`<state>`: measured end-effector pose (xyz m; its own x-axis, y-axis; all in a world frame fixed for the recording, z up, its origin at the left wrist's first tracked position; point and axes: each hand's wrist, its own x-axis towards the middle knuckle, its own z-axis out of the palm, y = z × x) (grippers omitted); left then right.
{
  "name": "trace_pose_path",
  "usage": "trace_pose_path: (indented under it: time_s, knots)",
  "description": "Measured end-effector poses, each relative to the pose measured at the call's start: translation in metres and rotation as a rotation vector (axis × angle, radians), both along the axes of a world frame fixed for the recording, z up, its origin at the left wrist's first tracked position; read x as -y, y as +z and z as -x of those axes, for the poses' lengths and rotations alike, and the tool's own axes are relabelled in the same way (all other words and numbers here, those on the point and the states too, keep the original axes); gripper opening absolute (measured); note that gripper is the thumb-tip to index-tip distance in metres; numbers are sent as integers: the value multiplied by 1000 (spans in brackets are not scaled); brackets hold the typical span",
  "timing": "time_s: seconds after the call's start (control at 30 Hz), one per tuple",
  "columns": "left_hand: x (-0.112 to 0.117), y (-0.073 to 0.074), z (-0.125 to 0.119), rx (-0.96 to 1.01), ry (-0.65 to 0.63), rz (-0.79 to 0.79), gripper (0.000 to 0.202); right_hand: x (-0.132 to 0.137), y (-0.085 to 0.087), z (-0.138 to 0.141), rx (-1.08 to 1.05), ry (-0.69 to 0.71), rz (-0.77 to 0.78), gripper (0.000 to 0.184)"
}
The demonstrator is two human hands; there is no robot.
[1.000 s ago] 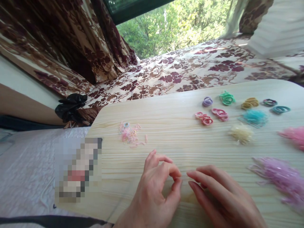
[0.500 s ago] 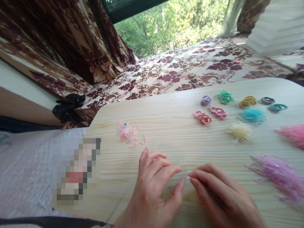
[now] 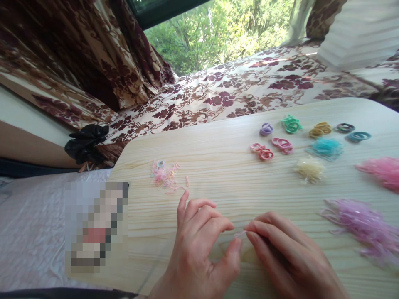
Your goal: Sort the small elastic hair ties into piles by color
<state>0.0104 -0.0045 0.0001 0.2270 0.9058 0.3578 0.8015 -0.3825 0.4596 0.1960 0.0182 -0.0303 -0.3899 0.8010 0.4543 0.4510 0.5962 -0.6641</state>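
Both hands rest low on a pale wooden board (image 3: 218, 137). My right hand (image 3: 289, 259) pinches a tiny clear elastic band (image 3: 240, 235) between thumb and forefinger. My left hand (image 3: 199, 253) curls beside it, thumb tip touching the same band, the other fingers bent above the board. A small heap of tiny pink and yellow bands (image 3: 166, 176) lies beyond my left hand.
Sorted piles sit to the right: purple bands (image 3: 361, 226), pink bands (image 3: 382, 170), cream bands (image 3: 309, 169), turquoise bands (image 3: 326, 147), and rings of thicker hair ties (image 3: 282, 145). A black scrunchie (image 3: 85, 143) lies off the board's left corner, on floral cloth.
My left thumb and forefinger opened from a closed pinch. My right fingertips came up against the left thumb and took the clear band. The view drifted slightly.
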Motion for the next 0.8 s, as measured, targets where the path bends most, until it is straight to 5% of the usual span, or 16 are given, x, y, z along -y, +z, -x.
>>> trace_pose_path:
  time_s: [0.8]
  knots:
    - [1, 2, -6, 26, -28, 142, 19, 1, 4, 0, 7, 15, 0, 16]
